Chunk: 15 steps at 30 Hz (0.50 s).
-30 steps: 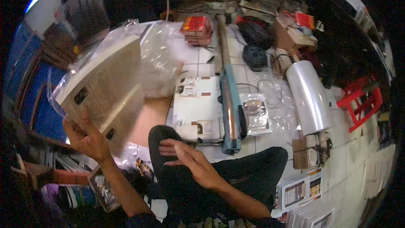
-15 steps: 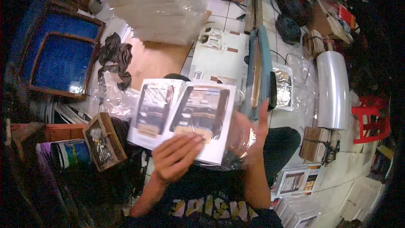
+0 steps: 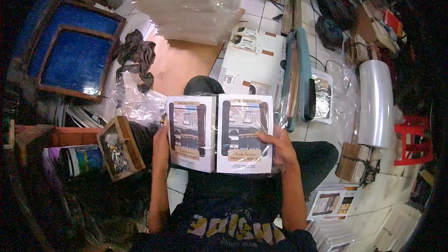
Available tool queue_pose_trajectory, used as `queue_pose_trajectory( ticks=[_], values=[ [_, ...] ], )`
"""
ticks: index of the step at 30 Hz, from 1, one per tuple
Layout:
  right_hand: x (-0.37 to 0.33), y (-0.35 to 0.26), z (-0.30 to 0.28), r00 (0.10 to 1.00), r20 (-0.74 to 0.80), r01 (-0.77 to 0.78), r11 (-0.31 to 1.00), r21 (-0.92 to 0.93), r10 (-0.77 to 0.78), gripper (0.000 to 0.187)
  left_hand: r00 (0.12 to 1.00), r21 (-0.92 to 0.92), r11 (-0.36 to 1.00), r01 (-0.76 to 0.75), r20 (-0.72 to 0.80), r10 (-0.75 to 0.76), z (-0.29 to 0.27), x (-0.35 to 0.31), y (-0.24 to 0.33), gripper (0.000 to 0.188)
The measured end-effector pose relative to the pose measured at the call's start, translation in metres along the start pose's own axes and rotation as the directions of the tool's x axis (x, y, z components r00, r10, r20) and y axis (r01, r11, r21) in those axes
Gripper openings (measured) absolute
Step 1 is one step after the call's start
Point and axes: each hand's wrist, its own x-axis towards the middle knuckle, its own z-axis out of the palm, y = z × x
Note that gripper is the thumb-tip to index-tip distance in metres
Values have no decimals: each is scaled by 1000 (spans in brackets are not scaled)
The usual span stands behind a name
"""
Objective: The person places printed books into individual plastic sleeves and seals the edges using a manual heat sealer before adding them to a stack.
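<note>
Side by side above my lap are two stacks of white booklets, a left stack (image 3: 192, 133) and a right stack (image 3: 244, 133), with matching dark-framed picture covers and clear plastic around them. My left hand (image 3: 161, 136) grips the outer edge of the left stack, its fingers mostly hidden behind it. At the right edge, my right hand (image 3: 280, 147) is closed on the right stack, thumb lying on the cover and fingers underneath. A long teal sealer (image 3: 299, 65) with a black end stands just beyond my right hand.
A tall stack of plastic-covered sheets (image 3: 186, 14) stands on a brown board (image 3: 179, 63). Blue framed screens (image 3: 77, 63) and a small wooden box (image 3: 120, 151) are at left. At right are a clear film roll (image 3: 374, 105), a red stool (image 3: 413, 140) and wrapped booklets (image 3: 331, 203).
My left hand has gone from the cover to the left edge of the booklets. My right hand has moved from the loose plastic onto the right stack. The booklets now sit level, further right.
</note>
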Motion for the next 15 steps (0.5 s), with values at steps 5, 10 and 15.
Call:
queue_pose_trajectory(
  ticks=[5, 10, 15],
  values=[
    [3, 20, -12, 999, -3, -49, 993, 104, 49, 52, 946, 80, 996, -36, 325, 8, -12, 7, 6, 41],
    [-55, 33, -39, 995, -101, 9, 996, 86, 0, 57, 916, 90, 995, -46, 401, 6, -1, -27, 85, 36],
    [-99, 46, -49, 915, -394, 5, 976, 217, 83, 57, 836, 25, 998, -49, 547, 28, 27, -42, 127, 33]
  ],
)
